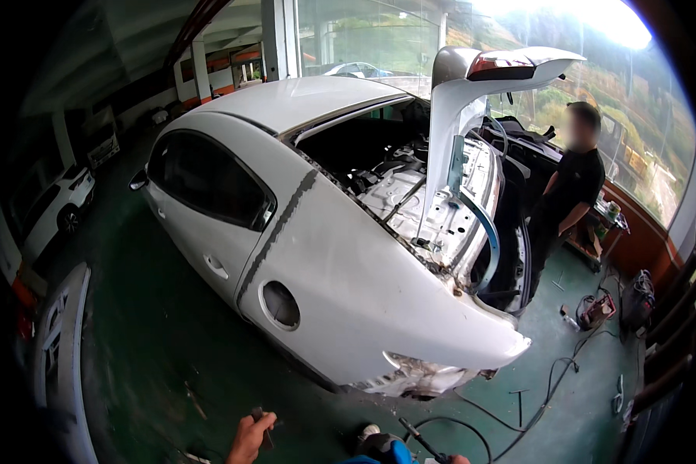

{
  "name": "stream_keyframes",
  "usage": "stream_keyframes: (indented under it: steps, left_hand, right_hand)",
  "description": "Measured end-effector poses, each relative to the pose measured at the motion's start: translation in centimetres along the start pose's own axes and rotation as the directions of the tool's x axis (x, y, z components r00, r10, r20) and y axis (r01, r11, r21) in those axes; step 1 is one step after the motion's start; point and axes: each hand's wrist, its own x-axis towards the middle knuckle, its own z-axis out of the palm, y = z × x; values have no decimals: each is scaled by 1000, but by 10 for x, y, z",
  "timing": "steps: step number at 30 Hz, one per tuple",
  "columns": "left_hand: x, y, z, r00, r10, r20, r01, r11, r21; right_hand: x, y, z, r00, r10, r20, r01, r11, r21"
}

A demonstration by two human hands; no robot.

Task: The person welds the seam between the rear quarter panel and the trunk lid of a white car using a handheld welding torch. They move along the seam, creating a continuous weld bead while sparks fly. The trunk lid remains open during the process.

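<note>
At the lower edge, my left hand (247, 441) is closed around a small dark flat piece (267, 439), its exact kind unclear. Only a little of my right hand (458, 459) shows, at the end of a black rod-shaped tool (421, 438) that points up and left. In front of both hands stands a white car (340, 263) with its rear side toward me. A grey unpainted strip (278, 232) runs down its rear quarter, beside a round opening (280, 304). Neither hand touches the car.
The boot lid (450, 116) is raised and the rear window is out. A person in dark clothes (568, 185) stands behind the car. Black cables (553, 394) and a T-shaped tool (520, 406) lie on the green floor. A removed white door-like panel (60, 348) stands left.
</note>
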Motion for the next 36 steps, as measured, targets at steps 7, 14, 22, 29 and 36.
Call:
stream_keyframes:
  steps: [7,14,22,29,36]
  left_hand:
    - [77,-13,-20,982,189,-20,-161,881,445]
    - [112,37,-88,959,-271,77,225,900,373]
    - [225,-60,-174,857,-503,114,283,643,712]
    - [283,-90,-217,792,-546,272,11,459,888]
    - [236,180,-163,758,-361,543,-271,583,766]
  right_hand:
    - [17,31,20,994,-92,-62,88,993,-76]
    - [-44,-63,19,959,266,97,-272,961,47]
    - [-73,-165,57,906,424,-4,-417,892,174]
    - [-90,-183,125,861,499,-97,-442,830,341]
    - [-85,-176,136,849,515,-116,-450,820,354]
